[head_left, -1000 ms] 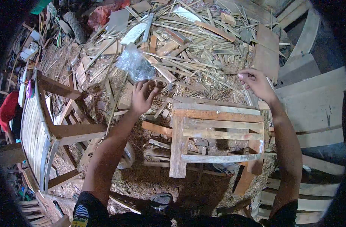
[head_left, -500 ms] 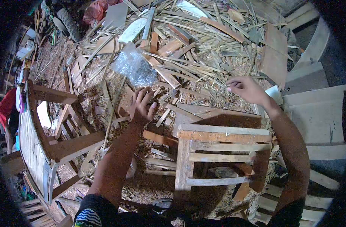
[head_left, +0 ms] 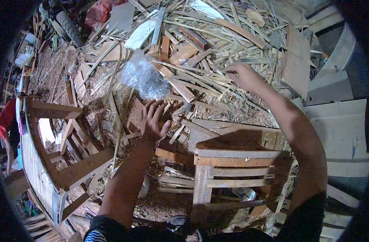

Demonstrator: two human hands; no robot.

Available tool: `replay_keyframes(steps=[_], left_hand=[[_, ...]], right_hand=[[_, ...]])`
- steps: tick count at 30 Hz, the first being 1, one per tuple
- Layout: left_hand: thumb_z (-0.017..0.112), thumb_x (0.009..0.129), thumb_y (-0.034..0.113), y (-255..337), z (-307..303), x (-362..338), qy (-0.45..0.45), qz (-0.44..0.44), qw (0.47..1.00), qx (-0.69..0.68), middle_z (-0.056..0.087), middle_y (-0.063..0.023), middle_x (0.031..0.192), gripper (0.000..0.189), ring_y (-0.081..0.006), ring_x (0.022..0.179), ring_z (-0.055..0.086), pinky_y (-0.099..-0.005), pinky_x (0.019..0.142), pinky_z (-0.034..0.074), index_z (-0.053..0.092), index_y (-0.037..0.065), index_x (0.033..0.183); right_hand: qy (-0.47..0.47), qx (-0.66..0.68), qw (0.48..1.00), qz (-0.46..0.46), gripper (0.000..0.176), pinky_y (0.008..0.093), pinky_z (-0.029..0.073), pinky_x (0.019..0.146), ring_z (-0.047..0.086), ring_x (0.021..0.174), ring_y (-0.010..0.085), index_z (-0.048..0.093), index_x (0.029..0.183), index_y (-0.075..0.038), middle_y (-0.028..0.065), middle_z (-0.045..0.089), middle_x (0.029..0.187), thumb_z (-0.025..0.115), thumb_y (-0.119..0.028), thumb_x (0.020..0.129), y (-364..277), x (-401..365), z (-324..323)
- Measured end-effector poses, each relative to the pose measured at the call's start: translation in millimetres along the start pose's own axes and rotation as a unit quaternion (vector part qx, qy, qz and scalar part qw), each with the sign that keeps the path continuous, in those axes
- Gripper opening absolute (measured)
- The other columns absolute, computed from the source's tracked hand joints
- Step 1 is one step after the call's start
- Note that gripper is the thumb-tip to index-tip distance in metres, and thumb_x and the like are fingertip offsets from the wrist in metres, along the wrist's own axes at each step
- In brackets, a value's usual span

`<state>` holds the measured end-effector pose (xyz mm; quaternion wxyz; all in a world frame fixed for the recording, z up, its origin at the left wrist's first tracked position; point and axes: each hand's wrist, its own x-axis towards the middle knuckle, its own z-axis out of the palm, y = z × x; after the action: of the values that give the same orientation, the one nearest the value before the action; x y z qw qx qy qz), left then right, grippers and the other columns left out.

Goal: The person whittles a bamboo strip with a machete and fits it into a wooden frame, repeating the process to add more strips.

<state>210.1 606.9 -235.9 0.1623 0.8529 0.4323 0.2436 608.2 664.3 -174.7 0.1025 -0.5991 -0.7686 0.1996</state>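
Observation:
My left hand (head_left: 153, 121) has its fingers spread just below a clear plastic bag (head_left: 146, 76), at the bag's lower edge, and nothing shows in its grip. Greyish contents show through the bag, too blurred to name. My right hand (head_left: 244, 77) is over the pile of thin wood strips (head_left: 216, 82), fingers curled in and thumb close to them. Whatever its fingertips may hold is too small to make out. In front of my body stands a slatted wooden chair frame (head_left: 235, 163), between my forearms and touched by neither hand.
Another wooden chair (head_left: 85, 165) lies on its side at the left. Beyond it is a person in a red sleeve (head_left: 6, 117). Flat boards (head_left: 333, 131) lie at the right. Sawdust and offcuts cover the ground, with a red plastic bag (head_left: 99, 14) at the back.
My right hand has moved up and left over the wood strips. The left hand's fingers remain spread near the bag. The view has shifted, so the chair frame appears lower.

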Motion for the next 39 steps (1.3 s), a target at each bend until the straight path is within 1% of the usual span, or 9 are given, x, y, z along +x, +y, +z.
replay_keyframes(steps=[2, 8, 13, 17, 23, 30, 33, 35, 39], left_hand=[[0.066, 0.073, 0.031, -1, -1, 1, -0.004, 0.007, 1.0, 0.004, 0.051, -0.0153, 0.132, 0.061, -0.0407, 0.126, 0.042, -0.0537, 0.106, 0.035, 0.054, 0.01, 0.13], [0.066, 0.072, 0.033, -5, 2, -1, 0.004, 0.008, 1.0, 0.002, 0.051, -0.0153, 0.134, 0.061, -0.0406, 0.126, 0.042, -0.0534, 0.105, 0.035, 0.056, 0.01, 0.129], [0.066, 0.072, 0.035, -2, -1, -1, 0.004, 0.011, 1.0, 0.025, 0.051, -0.015, 0.134, 0.061, -0.0402, 0.126, 0.043, -0.0529, 0.105, 0.035, 0.057, 0.011, 0.127], [0.064, 0.076, 0.038, -5, 3, -1, 0.017, 0.013, 1.0, 0.023, 0.052, -0.0147, 0.133, 0.056, -0.0394, 0.126, 0.043, -0.053, 0.105, 0.035, 0.059, 0.012, 0.125], [0.062, 0.079, 0.04, -5, 6, -3, 0.027, 0.014, 0.999, 0.041, 0.054, -0.0139, 0.132, 0.052, -0.0383, 0.125, 0.045, -0.0518, 0.104, 0.035, 0.06, 0.012, 0.123], [0.062, 0.078, 0.037, -9, 11, -3, 0.037, 0.022, 0.999, 0.025, 0.054, -0.0144, 0.131, 0.051, -0.0387, 0.124, 0.045, -0.0524, 0.104, 0.036, 0.061, 0.01, 0.121], [0.062, 0.078, 0.037, -8, 10, -2, 0.051, 0.032, 0.998, 0.012, 0.053, -0.0156, 0.131, 0.05, -0.0399, 0.124, 0.045, -0.0526, 0.104, 0.037, 0.061, 0.009, 0.12], [0.061, 0.079, 0.037, -6, 10, -4, 0.043, 0.021, 0.999, 0.02, 0.053, -0.016, 0.131, 0.05, -0.0403, 0.124, 0.045, -0.0526, 0.104, 0.037, 0.061, 0.009, 0.12], [0.06, 0.081, 0.039, -7, 9, -2, 0.041, 0.03, 0.999, 0.016, 0.053, -0.0162, 0.131, 0.05, -0.0404, 0.125, 0.044, -0.0525, 0.104, 0.037, 0.061, 0.008, 0.12]], right_hand=[[-0.055, 0.039, 0.997, 0.029, 0.038, 0.0405, 0.046, 0.097, 0.058, 0.109, 0.0369, 0.063, 0.116, -0.003, 0.0208, 0.061, 0.113, 0.071, -0.023, 0.084, -11, 22, -1], [-0.015, 0.012, 0.999, 0.04, 0.054, 0.0442, 0.046, 0.091, 0.058, 0.107, 0.0377, 0.052, 0.119, -0.006, 0.0222, 0.058, 0.114, 0.077, -0.031, 0.079, -24, 34, 31], [-0.016, 0.12, 0.988, 0.093, 0.037, 0.0349, 0.047, 0.075, 0.056, 0.078, 0.0196, 0.055, 0.105, -0.005, 0.0081, 0.06, 0.085, 0.078, -0.018, 0.079, -15, 13, 38], [-0.057, 0.136, 0.985, 0.089, 0.027, 0.0336, 0.047, 0.074, 0.056, 0.08, 0.0174, 0.057, 0.096, -0.001, 0.0069, 0.06, 0.086, 0.076, -0.01, 0.079, 1, 12, 27], [-0.063, 0.312, 0.939, 0.13, 0.033, 0.0329, 0.051, 0.068, 0.062, 0.076, 0.0168, 0.065, 0.111, -0.002, 0.0105, 0.069, 0.09, 0.074, -0.007, 0.079, 35, 2, 12], [-0.135, 0.251, 0.935, 0.21, 0.039, 0.0344, 0.049, 0.069, 0.059, 0.077, 0.0169, 0.058, 0.122, -0.003, 0.0097, 0.065, 0.084, 0.069, -0.013, 0.086, 32, -20, -15], [-0.041, 0.159, 0.975, 0.15, 0.037, 0.0371, 0.049, 0.072, 0.062, 0.078, 0.0241, 0.057, 0.121, -0.003, 0.0125, 0.064, 0.082, 0.067, -0.011, 0.087, 32, -24, -7], [0.185, -0.123, 0.972, -0.076, 0.032, 0.0356, 0.05, 0.072, 0.063, 0.076, 0.0281, 0.059, 0.116, -0.001, 0.0143, 0.067, 0.09, 0.066, -0.007, 0.085, 31, -24, -2], [0.07, 0.003, 0.996, 0.06, 0.029, 0.046, 0.05, 0.08, 0.062, 0.085, 0.0427, 0.06, 0.109, -0.003, 0.0193, 0.065, 0.094, 0.068, -0.012, 0.083, 17, -18, -14]])
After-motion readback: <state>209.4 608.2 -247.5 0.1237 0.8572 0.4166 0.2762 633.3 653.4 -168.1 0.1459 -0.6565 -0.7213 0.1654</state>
